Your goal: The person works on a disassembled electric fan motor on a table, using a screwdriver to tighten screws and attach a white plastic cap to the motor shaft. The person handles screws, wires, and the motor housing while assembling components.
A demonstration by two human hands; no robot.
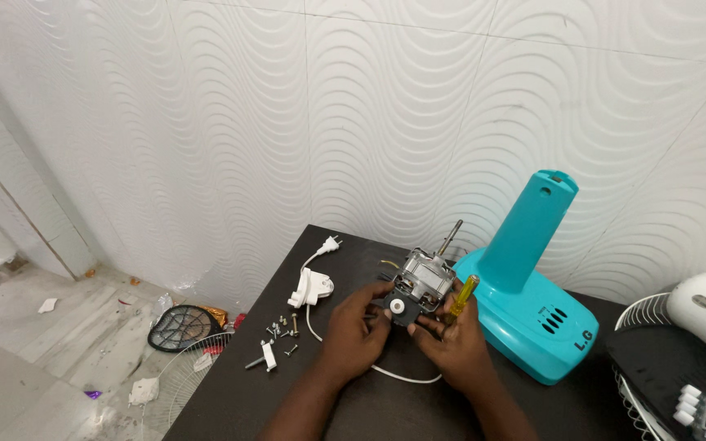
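Fan motor (pixel 425 282) held over dark table (pixel 255 392), between both hands.

Left hand (pixel 354 327) closed on motor's near left side, fingers by black front plate with white knob (pixel 397 307); right hand (pixel 451 339) pinching plate's right edge while also gripping yellow-handled screwdriver (pixel 461 296). Probably heavy and rigid for its size: metal casing good to grip, bare shaft (pixel 451 237) sticking up and thin wires best left alone. White cord (pixel 345 347) trailing under wrists, apt to snag. Loose screws (pixel 283 331) and white plug housing (pixel 310 287) near to the left, close to table edge; teal fan base (pixel 524 302) just beside on the right. Open room only toward near edge.
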